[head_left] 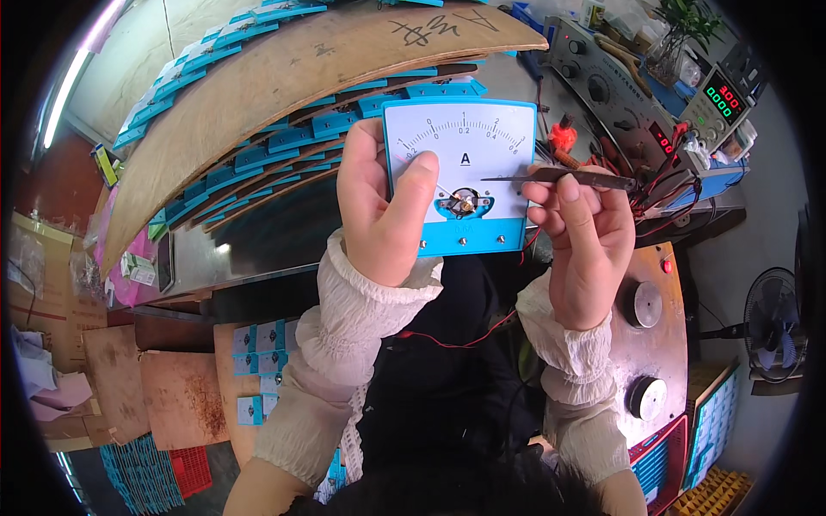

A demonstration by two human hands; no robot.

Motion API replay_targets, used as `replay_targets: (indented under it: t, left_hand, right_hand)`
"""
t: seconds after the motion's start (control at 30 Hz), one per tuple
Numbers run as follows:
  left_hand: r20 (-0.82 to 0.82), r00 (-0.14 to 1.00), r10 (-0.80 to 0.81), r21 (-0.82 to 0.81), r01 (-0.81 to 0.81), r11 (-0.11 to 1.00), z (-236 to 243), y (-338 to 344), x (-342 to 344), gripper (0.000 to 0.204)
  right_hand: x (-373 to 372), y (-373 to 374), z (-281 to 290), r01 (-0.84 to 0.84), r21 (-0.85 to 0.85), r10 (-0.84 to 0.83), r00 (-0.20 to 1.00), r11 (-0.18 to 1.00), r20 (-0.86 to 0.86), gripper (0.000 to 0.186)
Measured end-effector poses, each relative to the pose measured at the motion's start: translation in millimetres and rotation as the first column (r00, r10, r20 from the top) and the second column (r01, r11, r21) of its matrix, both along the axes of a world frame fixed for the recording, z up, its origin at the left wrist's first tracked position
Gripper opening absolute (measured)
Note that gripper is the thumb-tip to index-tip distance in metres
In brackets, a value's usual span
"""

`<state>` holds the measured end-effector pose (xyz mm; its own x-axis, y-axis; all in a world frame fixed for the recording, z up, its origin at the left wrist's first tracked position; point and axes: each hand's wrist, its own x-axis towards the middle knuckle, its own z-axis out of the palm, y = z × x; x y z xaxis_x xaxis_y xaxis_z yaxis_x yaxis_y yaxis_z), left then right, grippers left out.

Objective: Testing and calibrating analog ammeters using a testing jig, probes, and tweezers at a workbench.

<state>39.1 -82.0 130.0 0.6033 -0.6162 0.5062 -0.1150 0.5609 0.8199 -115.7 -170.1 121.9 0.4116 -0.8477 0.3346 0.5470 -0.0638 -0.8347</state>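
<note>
My left hand grips a blue-framed ammeter by its left edge, thumb lying across the white dial face. The meter is held up facing me, its curved scale at the top and the needle's pivot exposed in a cutout below. In my right hand, between thumb and fingers, are thin dark tweezers. Their tip points left over the dial, above the pivot; whether it touches the face I cannot tell. Pale gathered sleeves cover both my forearms.
Wooden boards stacked with blue meters fill the back left. A grey instrument with knobs and a lit digital power supply stand at the back right, among red and black wires. A fan is far right. More meters lie at lower left.
</note>
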Motion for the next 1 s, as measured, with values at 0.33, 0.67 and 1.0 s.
replay_targets:
  t: [0.33,0.67,1.0]
  left_hand:
    - [-0.155,0.988,-0.028,0.068,0.039,0.997,1.8,3.1,-0.8,0.03]
    - [-0.232,0.971,-0.064,0.096,0.089,0.991,3.6,2.1,-2.1,0.029]
    - [-0.209,0.976,-0.06,0.084,0.079,0.993,1.8,3.0,0.5,0.028]
  right_hand:
    - [3.8,3.5,-6.4,0.045,-0.126,-0.047,0.999,0.991,-0.008,0.019]
    - [6.3,14.5,-3.9,0.193,-0.527,-0.259,0.964,0.828,-0.055,0.021]
    - [3.1,8.5,-2.0,0.11,-0.568,-0.176,0.982,0.816,-0.063,0.021]
